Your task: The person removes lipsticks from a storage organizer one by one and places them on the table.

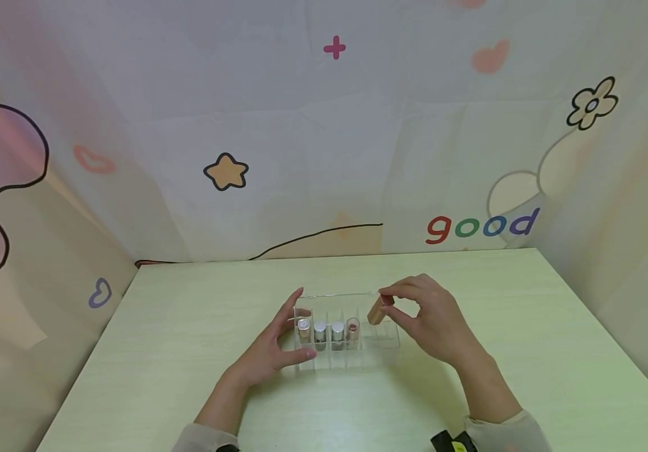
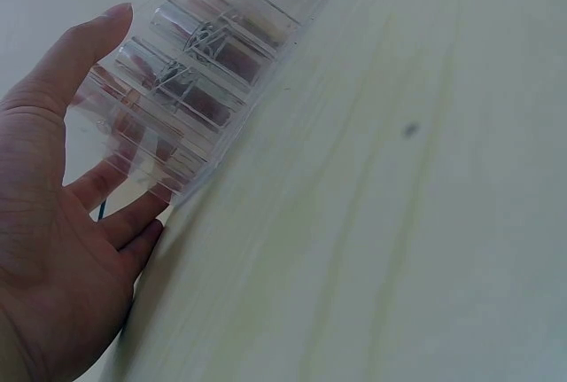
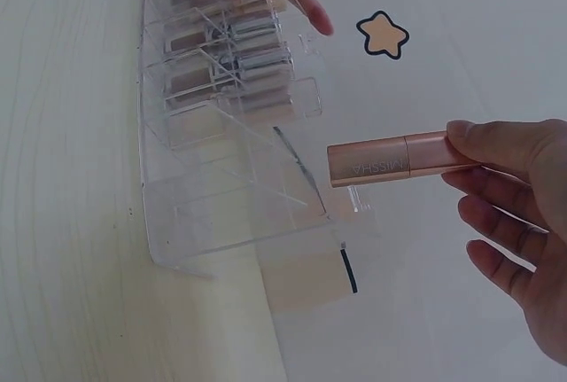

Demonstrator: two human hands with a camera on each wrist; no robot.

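Observation:
A clear plastic lipstick organizer (image 1: 380,344) stands on the table, several lipstick tubes (image 1: 337,336) upright in its left and middle compartments. My left hand (image 1: 271,351) holds its left end, the thumb along the front and the fingers around the side and back. In the left wrist view, the left hand (image 2: 53,178) spans that same end. Between thumb and fingertips, my right hand (image 1: 435,317) pinches a rose-gold lipstick (image 1: 377,312) by one end, tilted over the right-hand compartments. The right wrist view shows the lipstick (image 3: 372,162) with MISSHA printed on its side.
The pale wood-grain table (image 1: 160,351) reaches back to a printed cloth (image 1: 278,125) hung behind it and along the sides. A strapped black device (image 1: 453,441) sits by the right sleeve.

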